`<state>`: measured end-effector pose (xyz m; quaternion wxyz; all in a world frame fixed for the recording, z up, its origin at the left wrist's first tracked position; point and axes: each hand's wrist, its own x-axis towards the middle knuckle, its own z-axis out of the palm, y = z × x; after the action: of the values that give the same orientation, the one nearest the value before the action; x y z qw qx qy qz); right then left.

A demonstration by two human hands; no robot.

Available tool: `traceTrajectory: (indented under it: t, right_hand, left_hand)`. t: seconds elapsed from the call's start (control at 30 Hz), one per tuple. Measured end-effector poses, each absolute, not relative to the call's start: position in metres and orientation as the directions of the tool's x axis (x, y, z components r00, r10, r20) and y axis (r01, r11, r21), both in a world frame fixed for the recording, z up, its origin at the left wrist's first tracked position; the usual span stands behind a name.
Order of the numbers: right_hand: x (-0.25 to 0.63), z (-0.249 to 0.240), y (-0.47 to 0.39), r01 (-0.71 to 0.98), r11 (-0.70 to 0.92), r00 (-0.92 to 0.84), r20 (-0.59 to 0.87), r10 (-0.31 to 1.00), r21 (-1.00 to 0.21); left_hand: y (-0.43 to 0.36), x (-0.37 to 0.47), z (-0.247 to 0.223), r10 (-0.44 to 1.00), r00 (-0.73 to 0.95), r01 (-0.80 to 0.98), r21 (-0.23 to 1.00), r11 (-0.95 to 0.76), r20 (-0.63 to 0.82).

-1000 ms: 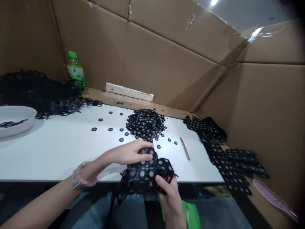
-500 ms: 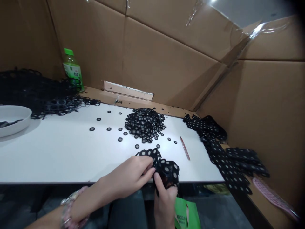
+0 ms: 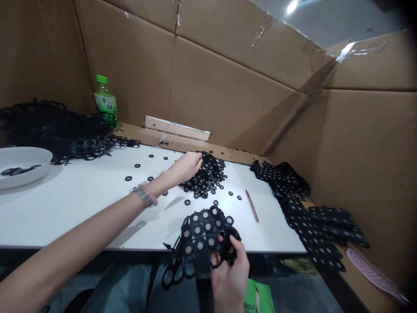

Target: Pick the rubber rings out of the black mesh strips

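My left hand (image 3: 189,167) is over the back left of a heap of small black rings with grey centres (image 3: 208,176); its fingers are closed, and what they hold, if anything, is hidden. Near the table's front edge my right hand (image 3: 230,265) grips a black sheet dotted with grey discs (image 3: 202,228). That sheet spreads to the left of the hand, and empty black loops dangle from its lower left end over the edge. Several loose rings lie on the white table (image 3: 84,204) around the heap.
A red pen (image 3: 252,206) lies right of the heap. Dotted black strips (image 3: 293,204) cover the table's right edge. At left are a white bowl (image 3: 35,174), tangled black webbing (image 3: 55,126) and a green bottle (image 3: 106,104). Cardboard walls (image 3: 228,91) stand behind.
My left hand has left the sheet and moved up and away to the heap. The sheet in my right hand now lies more spread out, with its loops showing.
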<state>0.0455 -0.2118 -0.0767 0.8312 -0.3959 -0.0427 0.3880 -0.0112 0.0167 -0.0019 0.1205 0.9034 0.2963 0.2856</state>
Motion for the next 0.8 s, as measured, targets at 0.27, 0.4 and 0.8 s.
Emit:
traceTrajectory:
  t: [0.27,0.4,0.8]
  right_hand:
    - [0.033,-0.063,-0.205,-0.729,0.345,0.66,-0.473,0.584,-0.591]
    - [0.031,-0.063,-0.202,-0.725,0.339,0.652,-0.439,0.618,-0.6]
    - [0.019,-0.064,-0.2,-0.699,0.463,0.711,-0.462,0.53,-0.545]
  left_hand:
    - [-0.024,-0.005,0.006,0.449,0.711,0.3,0.345,-0.889,0.541]
    - [-0.084,-0.045,0.005,0.348,0.846,0.158,0.432,-0.888,0.405]
    - [-0.127,-0.065,-0.024,0.467,0.868,0.168,0.785,-0.596,0.169]
